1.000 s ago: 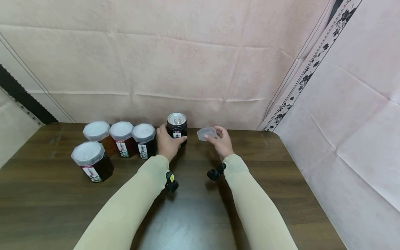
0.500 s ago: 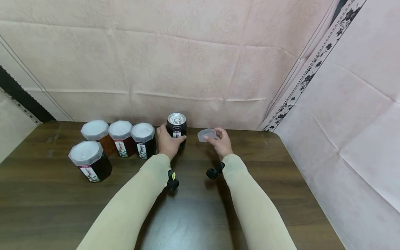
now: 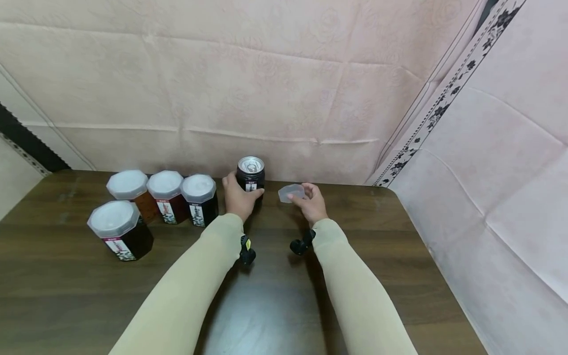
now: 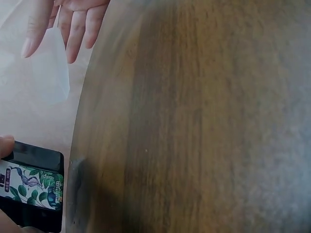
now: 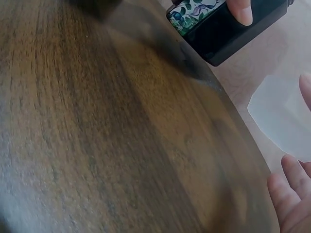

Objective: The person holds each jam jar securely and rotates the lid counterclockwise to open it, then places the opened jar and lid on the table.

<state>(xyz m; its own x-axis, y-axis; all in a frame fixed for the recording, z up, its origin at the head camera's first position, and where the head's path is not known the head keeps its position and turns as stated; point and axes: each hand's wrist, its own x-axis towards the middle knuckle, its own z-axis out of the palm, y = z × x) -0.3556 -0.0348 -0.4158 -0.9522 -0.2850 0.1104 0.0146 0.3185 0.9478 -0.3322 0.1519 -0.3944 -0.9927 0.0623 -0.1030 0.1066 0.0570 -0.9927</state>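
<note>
Below the left hand point(image 3: 238, 198) and right hand point(image 3: 313, 204) spreads a dark wood-grain table point(image 3: 270, 301), creased pale cloth point(image 3: 266, 88) beyond. The dark jar point(image 3: 251, 176) bears a leafy label point(image 4: 32, 187), its writing too small to read. The left hand clamps this jar just right of its palm; the right hand pinches a translucent lid point(image 3: 289, 192) left of its palm.
</note>
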